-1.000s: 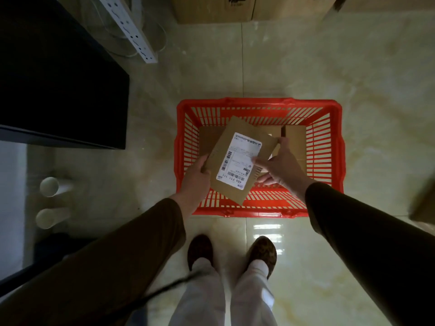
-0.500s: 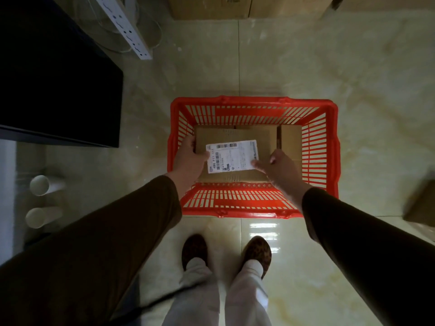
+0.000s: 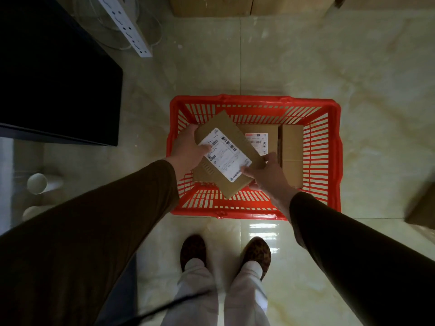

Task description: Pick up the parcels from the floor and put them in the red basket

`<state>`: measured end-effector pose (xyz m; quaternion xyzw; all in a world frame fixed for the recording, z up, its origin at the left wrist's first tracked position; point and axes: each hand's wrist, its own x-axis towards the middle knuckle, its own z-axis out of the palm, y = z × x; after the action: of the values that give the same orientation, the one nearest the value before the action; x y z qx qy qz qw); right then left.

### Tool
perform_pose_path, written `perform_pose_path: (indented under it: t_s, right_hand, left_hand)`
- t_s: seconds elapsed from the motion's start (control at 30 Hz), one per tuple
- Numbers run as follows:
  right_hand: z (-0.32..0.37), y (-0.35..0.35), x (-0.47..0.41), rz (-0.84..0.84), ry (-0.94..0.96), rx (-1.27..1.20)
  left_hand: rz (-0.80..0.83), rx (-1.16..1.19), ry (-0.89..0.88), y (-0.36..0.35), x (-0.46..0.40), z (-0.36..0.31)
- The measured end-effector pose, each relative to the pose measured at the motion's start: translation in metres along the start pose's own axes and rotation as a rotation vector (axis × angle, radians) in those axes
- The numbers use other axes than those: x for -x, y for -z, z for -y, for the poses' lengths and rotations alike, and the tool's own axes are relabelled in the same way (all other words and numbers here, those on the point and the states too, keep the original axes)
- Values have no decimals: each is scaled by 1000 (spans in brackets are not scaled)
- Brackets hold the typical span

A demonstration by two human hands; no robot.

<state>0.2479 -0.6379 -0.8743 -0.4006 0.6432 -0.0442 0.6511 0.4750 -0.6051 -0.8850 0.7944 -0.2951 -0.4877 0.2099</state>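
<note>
- A glossy cream marble-look tiled floor (image 3: 306, 67), its grout lines crossing just beyond the toes, a bright window glare on the tile between the feet.
- A white power strip (image 3: 124, 24) lying at a slant at the top left, with thin clear cable loops (image 3: 150, 31) coiled beside it.
- A big black cabinet top (image 3: 54, 78) filling the left side.
- Two white paper cups (image 3: 37, 183) tipped on their sides near the left edge, one just behind the other.
- Large cardboard cartons (image 3: 211, 5) lined along the far wall.
- Leopard-print slippers (image 3: 257, 254) and pale trousers (image 3: 195, 292) below.
</note>
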Motion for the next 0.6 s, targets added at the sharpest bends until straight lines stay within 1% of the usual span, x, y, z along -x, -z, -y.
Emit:
perform_pose_path:
  t_s: [0.07,0.1,0.2,0.3,0.43,0.53,0.6]
  right_hand:
    - [1,-4,-1,23,-68,-93]
    - [1,-6,-2,32,-97,-74]
    - [-5,-11,-5,72,-138,168]
    - [-7,-20,-10,54,-155,302]
    - [-12,-31,-18,37,-77,554]
    - [-17,-40,-24,-5,65,842]
    - [-18,-44,-25,-48,122,919]
  left_hand:
    - [-32,-51,-23,2,-5,1]
    - [-35,-77,-31,3,-7,1]
    - [-46,-176,-53,3,-13,2]
    - [-68,-244,-67,3,-17,2]
    - [-91,-231,-75,0,-16,5]
    - [-103,-236,-117,-1,-11,8]
    - [-94,-244,-125,-3,-6,10]
